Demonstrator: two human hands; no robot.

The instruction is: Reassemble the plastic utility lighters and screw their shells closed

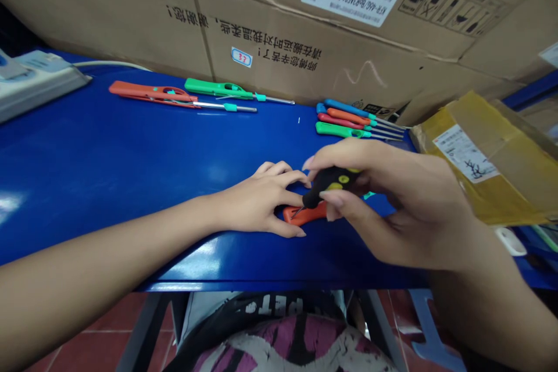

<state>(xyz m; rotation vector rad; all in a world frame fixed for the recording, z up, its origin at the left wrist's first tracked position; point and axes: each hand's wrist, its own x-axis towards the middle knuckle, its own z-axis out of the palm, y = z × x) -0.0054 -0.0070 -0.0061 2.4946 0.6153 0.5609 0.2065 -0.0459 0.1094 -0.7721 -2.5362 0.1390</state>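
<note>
My left hand (261,200) lies on the blue table (131,157), fingers curled around the end of an orange lighter (305,215) that rests flat on the surface. My right hand (392,197) grips a small black screwdriver with yellow marks (331,181). Its metal tip touches the orange lighter's end near my left fingers. Most of the lighter is hidden under my right hand.
Several long-nosed lighters (353,119) in blue, orange, red and green lie at the back right. Three more lighters (183,93) lie at the back left. Big cardboard boxes (305,29) line the far edge. A yellow-taped parcel (483,157) sits right, a white power strip (30,81) left.
</note>
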